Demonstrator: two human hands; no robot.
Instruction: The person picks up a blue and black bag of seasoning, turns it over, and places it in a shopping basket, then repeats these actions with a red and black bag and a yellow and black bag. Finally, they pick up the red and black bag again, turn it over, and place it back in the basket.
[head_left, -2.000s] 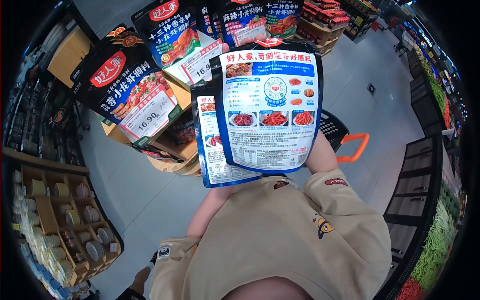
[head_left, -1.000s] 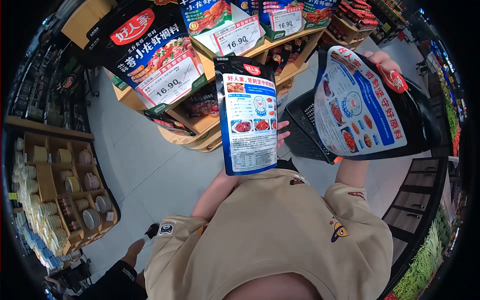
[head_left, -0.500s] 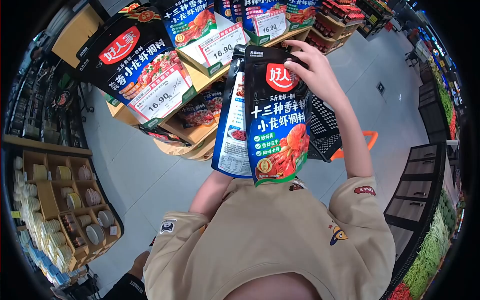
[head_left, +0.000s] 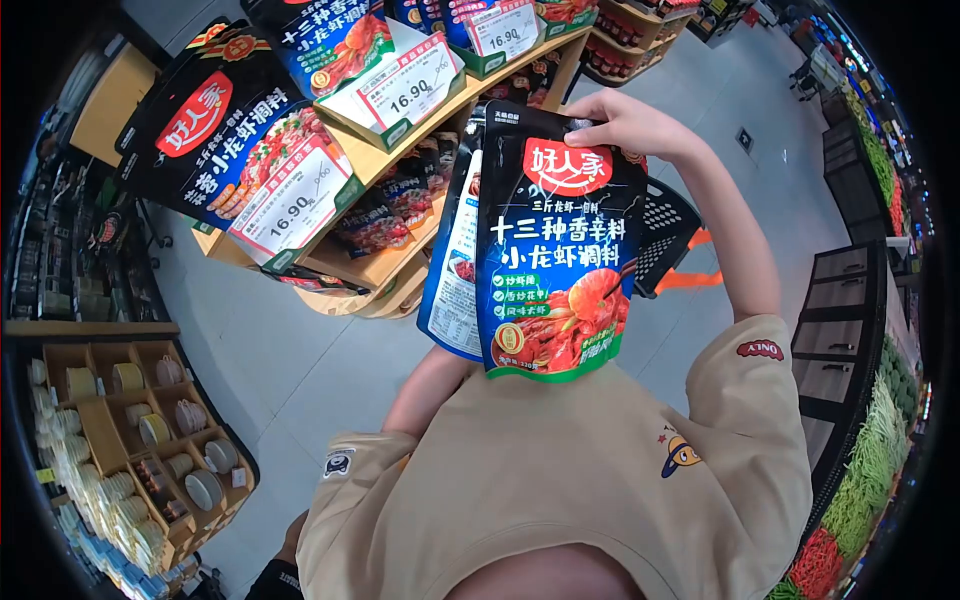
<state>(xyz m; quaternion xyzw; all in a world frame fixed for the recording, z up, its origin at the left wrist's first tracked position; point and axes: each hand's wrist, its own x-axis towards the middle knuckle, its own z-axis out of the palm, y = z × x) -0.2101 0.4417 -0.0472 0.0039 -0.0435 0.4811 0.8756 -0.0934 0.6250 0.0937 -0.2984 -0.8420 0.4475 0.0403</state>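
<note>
Crowding the left: display shelf (head_left: 470, 95) stacked with pouches. Blocking behind the held pouch (head_left: 560, 260): black basket (head_left: 665, 225). Lying open below-left: bare floor (head_left: 290, 360).

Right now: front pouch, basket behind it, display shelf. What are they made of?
Front pouch: looks like glossy printed plastic film; it shows sheen and soft creases. Basket: seemingly black moulded plastic, a perforated grid wall. Display shelf: light wood or wood-look board, matte; cannot tell which.

Front pouch (head_left: 558, 262) overlapping rear pouch (head_left: 450, 270)
</note>
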